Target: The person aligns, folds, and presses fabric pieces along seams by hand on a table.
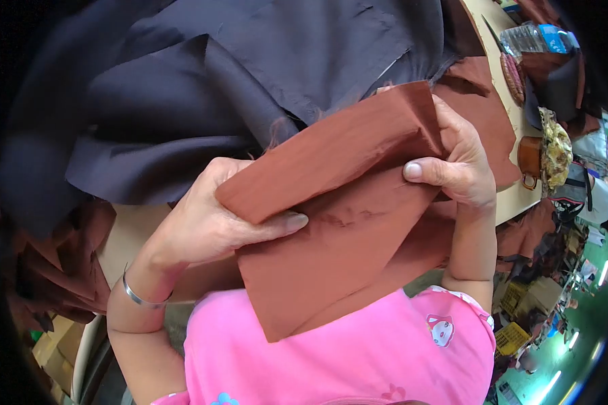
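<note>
A piece of rust-brown fabric (pixel 338 236) is stretched between my two hands, its upper part folded over in a band and its lower part hanging in front of the pink shirt. My left hand (pixel 213 216) grips the left end, thumb on top along the fold. On the right, my right hand (pixel 456 158) pinches the other end, thumb in front and fingers mostly hidden behind the cloth. Loose threads fray from the upper edge. Behind it, dark grey-black fabric (pixel 175 101) lies in wide folds over the table.
More brown fabric (pixel 476 101) lies on the table (pixel 513 206) at the right. Along that edge are a water bottle (pixel 530 39), a brown glass mug (pixel 529 158) and a pointed tool with a wrapped handle (pixel 512 77). Yellow crates (pixel 512 337) stand on the green floor.
</note>
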Demonstrator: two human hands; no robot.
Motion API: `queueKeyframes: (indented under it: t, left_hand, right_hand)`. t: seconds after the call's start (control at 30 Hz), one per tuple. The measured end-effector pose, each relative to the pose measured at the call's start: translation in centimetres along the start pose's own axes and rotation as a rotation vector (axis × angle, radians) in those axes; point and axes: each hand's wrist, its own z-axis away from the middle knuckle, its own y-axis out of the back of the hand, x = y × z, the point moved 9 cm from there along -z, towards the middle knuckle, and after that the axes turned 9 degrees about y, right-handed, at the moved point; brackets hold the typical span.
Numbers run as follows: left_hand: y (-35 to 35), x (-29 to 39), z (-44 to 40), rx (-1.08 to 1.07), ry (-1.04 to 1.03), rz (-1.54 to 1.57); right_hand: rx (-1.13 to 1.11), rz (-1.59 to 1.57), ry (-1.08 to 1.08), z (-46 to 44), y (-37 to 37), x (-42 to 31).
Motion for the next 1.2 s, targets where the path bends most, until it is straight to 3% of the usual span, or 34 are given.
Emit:
queueKeyframes:
  t: [0.3, 0.5, 0.73, 0.83, 0.87, 0.93, 1.07, 1.13, 1.2]
  left_hand:
    - [-1.0, 0.5, 0.0, -0.145, -0.041, 0.200]
    - [-0.9, -0.1, -0.1, -0.126, -0.029, 0.395]
    - [-1.0, -0.2, -0.1, -0.091, 0.049, 0.201]
    - [-1.2, 0.7, 0.0, -0.133, -0.091, 0.196]
    - [-1.1, 0.5, -0.2, -0.124, -0.075, 0.242]
    - [-0.7, 0.2, -0.6, -0.114, -0.047, 0.312]
    - [2.7, 1.9, -2.1, 0.104, -0.096, 0.210]
    - [6.6, 3.8, -3.3, 0.311, -0.166, 0.177]
    - [12.5, 7.1, -5.0, 0.444, -0.334, 0.143]
  right_hand:
    - [-0.015, -0.077, -0.043, -0.2, 1.1, 1.0]
    - [-0.002, -0.085, -0.089, -0.3, 1.4, 1.6]
    - [0.013, -0.083, -0.159, 0.0, 1.8, 2.2]
    - [-0.201, -0.052, -0.030, 0.4, 0.0, 1.0]
    - [-0.289, 0.279, 0.040, 0.7, 0.3, 1.2]
    - [-0.499, 0.463, -0.158, 0.3, -1.4, 2.0]
    - [-0.506, 0.795, -0.093, -3.8, -1.1, 2.6]
    - [-0.475, 0.883, -0.099, -8.5, -0.5, 2.7]
    - [-0.287, 1.140, 0.040, -14.7, 0.1, 0.7]
